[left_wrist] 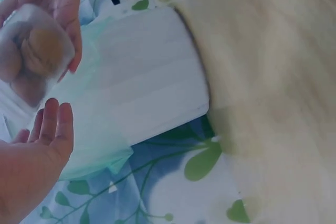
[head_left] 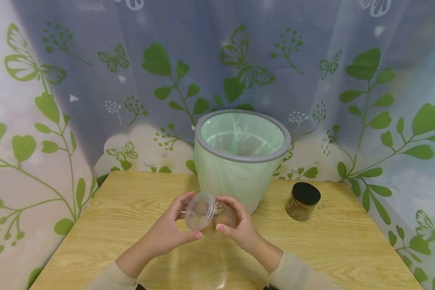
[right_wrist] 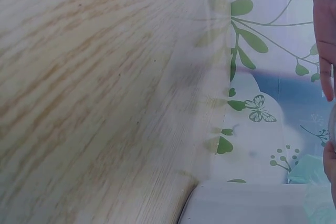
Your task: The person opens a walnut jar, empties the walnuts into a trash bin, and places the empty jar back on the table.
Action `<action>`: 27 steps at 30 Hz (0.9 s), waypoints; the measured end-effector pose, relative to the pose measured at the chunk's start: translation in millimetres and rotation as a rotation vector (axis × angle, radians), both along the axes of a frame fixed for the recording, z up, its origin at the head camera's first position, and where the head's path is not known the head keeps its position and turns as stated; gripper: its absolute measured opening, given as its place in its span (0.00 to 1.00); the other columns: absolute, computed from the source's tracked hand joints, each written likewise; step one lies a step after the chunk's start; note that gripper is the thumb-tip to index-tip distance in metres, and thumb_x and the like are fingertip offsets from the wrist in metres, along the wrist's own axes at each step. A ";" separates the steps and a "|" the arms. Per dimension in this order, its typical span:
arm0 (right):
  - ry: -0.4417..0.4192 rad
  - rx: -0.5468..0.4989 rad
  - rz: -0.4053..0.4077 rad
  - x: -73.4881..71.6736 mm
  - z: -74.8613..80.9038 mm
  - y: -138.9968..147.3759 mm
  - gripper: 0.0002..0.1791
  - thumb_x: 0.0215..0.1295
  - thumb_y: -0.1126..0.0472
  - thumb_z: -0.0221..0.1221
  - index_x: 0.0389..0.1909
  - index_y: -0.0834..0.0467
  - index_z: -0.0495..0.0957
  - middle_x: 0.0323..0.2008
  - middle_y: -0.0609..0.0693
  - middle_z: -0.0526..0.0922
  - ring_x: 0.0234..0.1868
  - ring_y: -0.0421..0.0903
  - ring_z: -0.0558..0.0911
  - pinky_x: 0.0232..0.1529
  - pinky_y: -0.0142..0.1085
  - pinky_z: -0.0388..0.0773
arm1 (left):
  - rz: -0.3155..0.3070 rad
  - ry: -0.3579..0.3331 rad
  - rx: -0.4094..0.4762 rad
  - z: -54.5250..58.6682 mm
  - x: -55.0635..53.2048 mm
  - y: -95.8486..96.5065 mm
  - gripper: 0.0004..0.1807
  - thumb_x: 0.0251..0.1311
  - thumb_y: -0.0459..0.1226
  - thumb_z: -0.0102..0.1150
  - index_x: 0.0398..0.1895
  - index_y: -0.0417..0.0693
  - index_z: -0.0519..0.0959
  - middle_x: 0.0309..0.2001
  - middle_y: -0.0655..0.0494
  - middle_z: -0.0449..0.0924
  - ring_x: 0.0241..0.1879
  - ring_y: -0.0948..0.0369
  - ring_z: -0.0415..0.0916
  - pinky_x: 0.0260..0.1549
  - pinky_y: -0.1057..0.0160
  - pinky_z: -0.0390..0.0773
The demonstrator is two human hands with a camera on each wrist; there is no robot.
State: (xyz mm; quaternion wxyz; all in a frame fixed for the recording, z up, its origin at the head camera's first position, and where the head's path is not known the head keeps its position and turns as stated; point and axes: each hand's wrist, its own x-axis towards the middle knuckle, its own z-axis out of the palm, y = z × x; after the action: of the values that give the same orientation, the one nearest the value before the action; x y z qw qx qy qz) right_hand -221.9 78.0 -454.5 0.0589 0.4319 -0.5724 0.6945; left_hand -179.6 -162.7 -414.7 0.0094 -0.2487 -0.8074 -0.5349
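A clear plastic jar (head_left: 224, 219) with a clear lid (head_left: 199, 211) is tilted on its side above the table, its lid toward the left. Round brown things like walnuts show through its wall in the left wrist view. My right hand (head_left: 243, 225) grips the body, thumb in front and fingers behind. Around the lid end, my left hand (head_left: 170, 229) has its thumb below and fingers above and behind; its fingers (left_wrist: 50, 121) look loosely extended, tips right at the jar. The right wrist view catches only slivers of both hands at its right edge.
Behind the hands stands a bin (head_left: 243, 159) with a grey rim and a pale green liner. A second jar (head_left: 301, 205) with a black lid and brown contents stands on the wooden table (head_left: 340, 241) to the right. A patterned curtain (head_left: 203, 60) hangs behind.
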 end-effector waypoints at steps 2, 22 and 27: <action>0.007 0.003 -0.012 -0.2 -0.6 1.0 0.34 0.66 0.59 0.66 0.64 0.72 0.65 0.63 0.47 0.74 0.64 0.43 0.71 0.67 0.33 0.65 | -0.004 0.028 -0.018 3.7 -0.9 -1.5 0.55 0.52 0.44 0.77 0.78 0.48 0.52 0.69 0.50 0.65 0.64 0.50 0.68 0.60 0.43 0.71; -0.027 -0.003 0.056 -0.1 0.7 3.8 0.35 0.64 0.59 0.67 0.65 0.72 0.62 0.61 0.48 0.74 0.62 0.43 0.73 0.63 0.33 0.70 | -0.032 0.211 -0.124 15.3 -9.6 -1.7 0.53 0.46 0.48 0.80 0.75 0.50 0.63 0.67 0.55 0.68 0.59 0.57 0.72 0.59 0.50 0.74; -0.047 -0.005 0.093 -0.9 2.6 5.9 0.35 0.64 0.62 0.66 0.65 0.72 0.61 0.61 0.49 0.74 0.61 0.44 0.73 0.60 0.33 0.73 | -0.033 0.209 -0.121 16.5 -11.4 0.3 0.50 0.47 0.48 0.80 0.74 0.50 0.65 0.65 0.56 0.69 0.58 0.58 0.73 0.58 0.50 0.74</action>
State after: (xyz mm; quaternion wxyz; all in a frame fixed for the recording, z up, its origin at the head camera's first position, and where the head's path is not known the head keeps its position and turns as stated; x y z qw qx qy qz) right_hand -222.9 83.9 -451.9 0.0141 0.4413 -0.5514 0.7078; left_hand -190.9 -162.4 -398.2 0.0697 -0.3167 -0.8286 -0.4564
